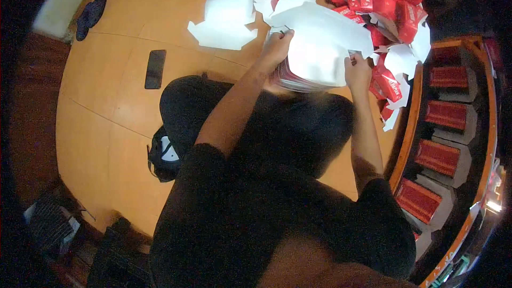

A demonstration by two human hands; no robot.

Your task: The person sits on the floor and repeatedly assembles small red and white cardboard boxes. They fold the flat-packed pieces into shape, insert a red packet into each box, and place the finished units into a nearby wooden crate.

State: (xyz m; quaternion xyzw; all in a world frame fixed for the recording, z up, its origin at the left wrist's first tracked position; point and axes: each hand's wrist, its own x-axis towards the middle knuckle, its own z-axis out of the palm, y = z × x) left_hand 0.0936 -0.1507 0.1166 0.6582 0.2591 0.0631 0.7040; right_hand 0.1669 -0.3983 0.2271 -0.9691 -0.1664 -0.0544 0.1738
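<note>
A stack of nested cardboard boxes (314, 56), white inside with red showing along the edges, stands in front of my crossed legs. My left hand (277, 50) is closed on the left corner flap of the top box, thumb and fingers pinched together. Opposite it, my right hand (358, 69) pinches the right corner flap of that same box. The top box's lid part is unfolded and tilts away from me. Fingertips on the under side of the flaps are hidden.
Several open white boxes (226, 18) lie beyond my left hand. Red-and-white boxes (368, 0) are heaped at the far right. A rack (408, 144) with red-and-grey stacks runs along the right. A dark phone (155, 69), black shoes (92, 15) and a black bag (164, 154) are on the floor.
</note>
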